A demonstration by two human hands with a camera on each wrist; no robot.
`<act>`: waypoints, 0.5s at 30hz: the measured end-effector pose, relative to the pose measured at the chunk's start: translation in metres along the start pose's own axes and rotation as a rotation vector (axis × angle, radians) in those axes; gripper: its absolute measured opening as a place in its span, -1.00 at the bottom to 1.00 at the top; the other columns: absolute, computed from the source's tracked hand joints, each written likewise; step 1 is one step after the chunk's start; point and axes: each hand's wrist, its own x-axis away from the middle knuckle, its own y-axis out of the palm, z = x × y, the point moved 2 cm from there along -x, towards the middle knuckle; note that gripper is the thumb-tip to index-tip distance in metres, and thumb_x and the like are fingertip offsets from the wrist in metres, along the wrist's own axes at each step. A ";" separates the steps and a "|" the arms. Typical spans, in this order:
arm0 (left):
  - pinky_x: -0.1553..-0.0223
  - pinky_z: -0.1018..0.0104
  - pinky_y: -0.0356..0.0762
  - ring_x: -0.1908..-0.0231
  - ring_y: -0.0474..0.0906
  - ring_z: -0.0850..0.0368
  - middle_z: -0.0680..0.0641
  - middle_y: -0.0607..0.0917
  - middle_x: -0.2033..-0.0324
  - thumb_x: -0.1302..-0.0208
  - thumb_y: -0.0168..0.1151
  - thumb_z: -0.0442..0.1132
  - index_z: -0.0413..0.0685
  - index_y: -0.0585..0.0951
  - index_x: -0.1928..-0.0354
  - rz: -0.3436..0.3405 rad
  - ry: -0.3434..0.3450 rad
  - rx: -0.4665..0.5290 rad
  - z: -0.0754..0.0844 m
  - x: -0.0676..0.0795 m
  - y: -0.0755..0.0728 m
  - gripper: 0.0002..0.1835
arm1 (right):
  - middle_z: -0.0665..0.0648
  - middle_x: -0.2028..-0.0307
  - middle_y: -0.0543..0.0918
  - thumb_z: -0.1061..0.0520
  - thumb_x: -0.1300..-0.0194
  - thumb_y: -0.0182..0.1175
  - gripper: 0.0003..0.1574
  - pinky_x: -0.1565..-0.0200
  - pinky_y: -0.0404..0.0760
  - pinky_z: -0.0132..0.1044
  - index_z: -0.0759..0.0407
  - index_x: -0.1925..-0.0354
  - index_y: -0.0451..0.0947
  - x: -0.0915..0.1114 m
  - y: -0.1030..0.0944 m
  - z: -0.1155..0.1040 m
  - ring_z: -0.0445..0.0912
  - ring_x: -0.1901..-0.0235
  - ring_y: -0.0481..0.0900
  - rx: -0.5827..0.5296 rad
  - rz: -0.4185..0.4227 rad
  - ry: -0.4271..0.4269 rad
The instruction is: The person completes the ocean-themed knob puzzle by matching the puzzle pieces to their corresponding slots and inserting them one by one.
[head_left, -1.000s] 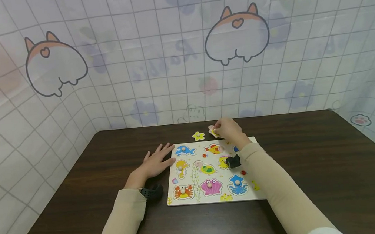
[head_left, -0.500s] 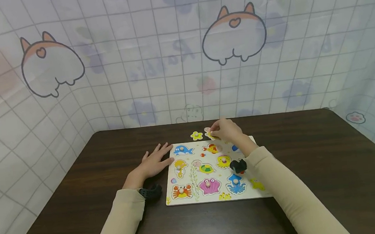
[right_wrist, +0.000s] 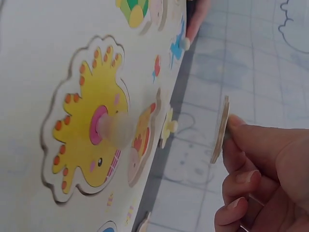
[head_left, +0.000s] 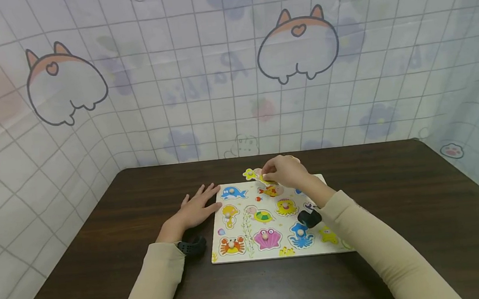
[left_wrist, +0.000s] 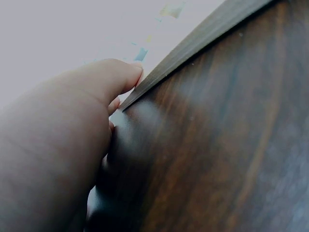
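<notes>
My right hand pinches a thin wooden puzzle piece above the far edge of the white puzzle board. Pink and yellow show on the piece in the head view; the right wrist view has it edge-on, between thumb and fingers. My left hand lies with fingers spread at the board's left edge, and its thumb touches that edge in the left wrist view. On the board sit knobbed sea-animal pieces, among them a yellow octopus, a crab, a pink shell and a blue squid.
A yellow star-shaped piece lies on the dark wooden table behind the board. Another pale piece peeks out behind my right hand. A patterned curtain hangs along the table's back and sides.
My right hand has moved left and toward me, bringing the pinched puzzle piece from the table behind the board to over its far edge. The left hand stays put.
</notes>
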 end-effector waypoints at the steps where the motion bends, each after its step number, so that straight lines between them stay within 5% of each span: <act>1: -0.43 -0.41 -0.45 -0.59 -0.26 -0.22 -0.17 0.01 -0.61 -0.59 0.03 0.09 0.00 0.13 -0.64 -0.001 0.001 -0.001 0.000 0.000 0.000 -0.27 | 0.01 0.23 0.76 0.05 -0.46 0.30 -0.77 0.07 0.53 -0.08 0.15 0.07 0.76 0.002 0.001 -0.001 -0.06 0.24 0.61 -0.007 -0.010 -0.010; 15: -0.43 -0.41 -0.45 -0.59 -0.26 -0.21 -0.17 0.01 -0.61 -0.59 0.04 0.08 -0.01 0.14 -0.63 0.003 -0.007 0.005 0.001 0.000 -0.002 -0.28 | -0.01 0.44 0.61 0.10 -0.42 0.35 -0.91 0.43 0.44 -0.31 0.07 0.18 0.75 0.026 0.009 -0.013 -0.12 0.50 0.49 -0.056 -0.149 -0.120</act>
